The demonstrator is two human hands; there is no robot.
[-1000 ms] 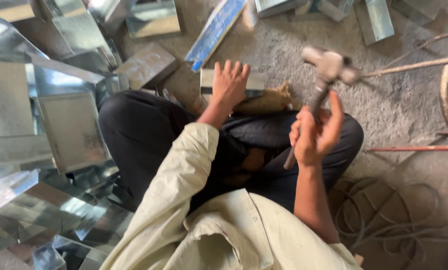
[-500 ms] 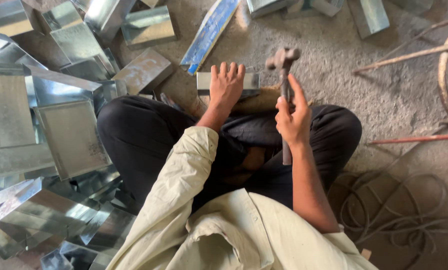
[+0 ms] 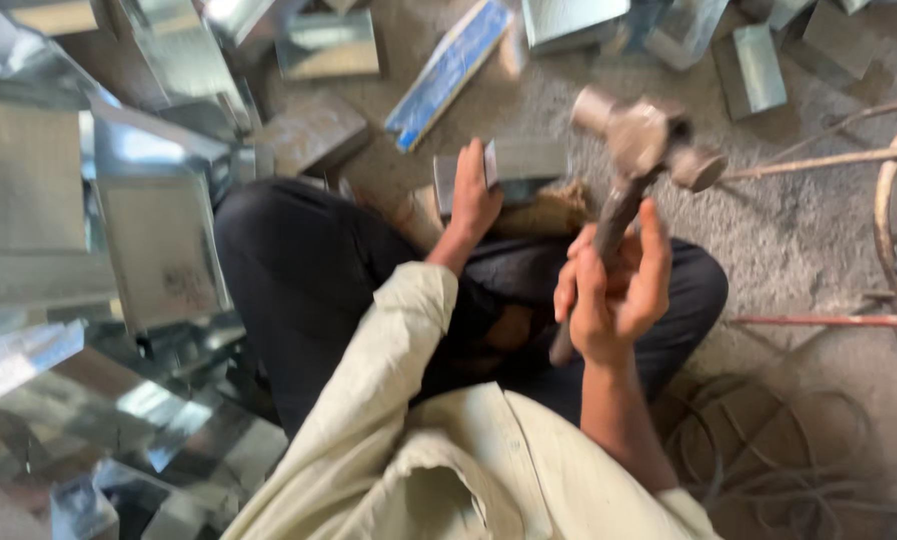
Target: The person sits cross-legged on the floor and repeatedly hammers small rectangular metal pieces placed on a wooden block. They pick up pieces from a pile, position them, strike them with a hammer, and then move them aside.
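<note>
I sit cross-legged on a concrete floor in black trousers and a cream shirt. My right hand grips the handle of a hammer, whose metal head is raised and blurred above my knee. My left hand presses down on a small folded sheet-metal piece that rests on a wooden block in front of my legs. The hammer head hangs just right of and above that piece.
Shiny folded sheet-metal boxes pile up on my left. More metal pieces and a blue strip lie ahead. Thin rods and coiled wire lie on the floor to my right.
The hammer came down beside my left hand half a second ago and is now lifted again, tilted right. My left hand has stayed on the metal piece.
</note>
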